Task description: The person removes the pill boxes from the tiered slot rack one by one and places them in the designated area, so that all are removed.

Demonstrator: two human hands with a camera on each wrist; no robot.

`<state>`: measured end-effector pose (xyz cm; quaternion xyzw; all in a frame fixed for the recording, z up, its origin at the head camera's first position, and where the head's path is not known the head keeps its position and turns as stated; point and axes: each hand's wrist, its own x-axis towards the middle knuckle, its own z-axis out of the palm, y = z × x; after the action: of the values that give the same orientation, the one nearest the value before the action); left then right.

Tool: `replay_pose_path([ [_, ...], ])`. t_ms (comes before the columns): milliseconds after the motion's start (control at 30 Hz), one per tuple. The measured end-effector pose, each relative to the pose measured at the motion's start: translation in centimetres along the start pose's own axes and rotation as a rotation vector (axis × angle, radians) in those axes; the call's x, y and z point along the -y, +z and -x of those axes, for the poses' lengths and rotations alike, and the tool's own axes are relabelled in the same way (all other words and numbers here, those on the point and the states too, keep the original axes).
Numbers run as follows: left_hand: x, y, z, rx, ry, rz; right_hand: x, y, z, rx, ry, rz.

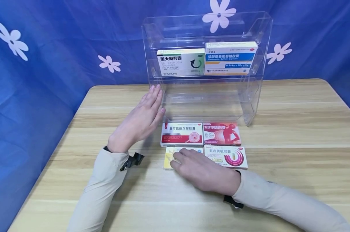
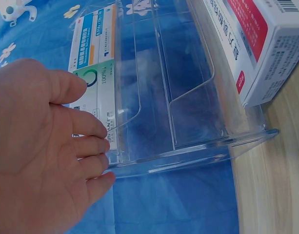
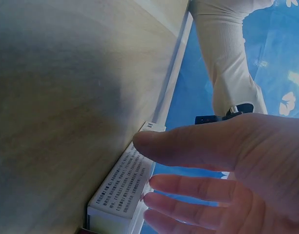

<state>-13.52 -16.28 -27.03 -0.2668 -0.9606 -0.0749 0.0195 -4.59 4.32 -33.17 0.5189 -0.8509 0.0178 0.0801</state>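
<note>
My left hand (image 1: 140, 119), fingers extended, is beside the left side of a clear plastic rack (image 1: 251, 96); in the left wrist view its fingertips overlap the rack's edge. My right hand (image 1: 202, 169) reaches over a yellow-and-white medicine box (image 1: 167, 159) lying flat, covering much of it. In the right wrist view the thumb overlaps that box's printed side (image 3: 122, 183), and the fairly straight fingers are at its top edge. Close by lie a white-and-pink capsule box (image 1: 238, 158), a red-and-white box (image 1: 180, 137) and a red box (image 1: 221, 137).
On the rack's upper tier stand a white-and-green box (image 1: 180, 62) and a white, blue and orange box (image 1: 231, 58). The rack rests toward the back of the wooden table (image 1: 296, 138), before a blue flowered cloth (image 1: 70, 38).
</note>
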Motion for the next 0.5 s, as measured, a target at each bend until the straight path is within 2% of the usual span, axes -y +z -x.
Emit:
replay_pose_path([
  [500, 0.01, 0.12, 0.04, -0.011, 0.006, -0.003, -0.16, 0.11, -0.17, 0.031, 0.019, 0.013],
])
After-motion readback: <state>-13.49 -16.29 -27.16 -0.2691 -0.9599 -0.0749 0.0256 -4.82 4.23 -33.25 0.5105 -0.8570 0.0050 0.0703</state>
